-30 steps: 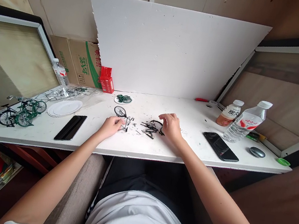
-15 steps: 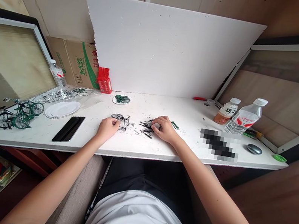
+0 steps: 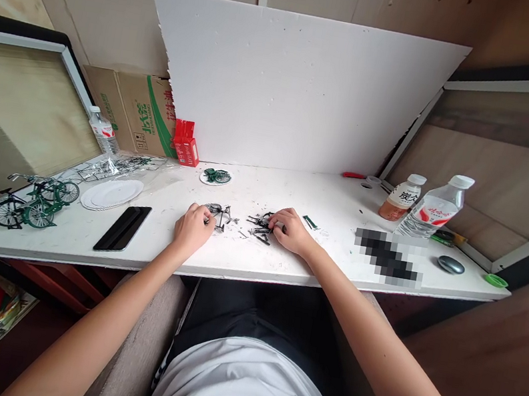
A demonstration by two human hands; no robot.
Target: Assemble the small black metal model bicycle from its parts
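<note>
My left hand is closed at the left side of a small black model bicycle that lies on the white table, and its fingers cover part of the bicycle. To the right, my right hand curls its fingers over a little heap of black plastic parts. What its fingertips pinch is hidden. Small dark scraps lie between the two hands. A short green plastic piece rests just beyond my right hand.
Finished-looking green and black model bicycles stand at the left, near white discs and a phone. Behind is a disc with green parts. Bottles and a grey mouse stand at the right.
My left hand has shifted slightly right and up, so its fingers now cover more of the black bicycle. My right hand stays at the heap with little movement.
</note>
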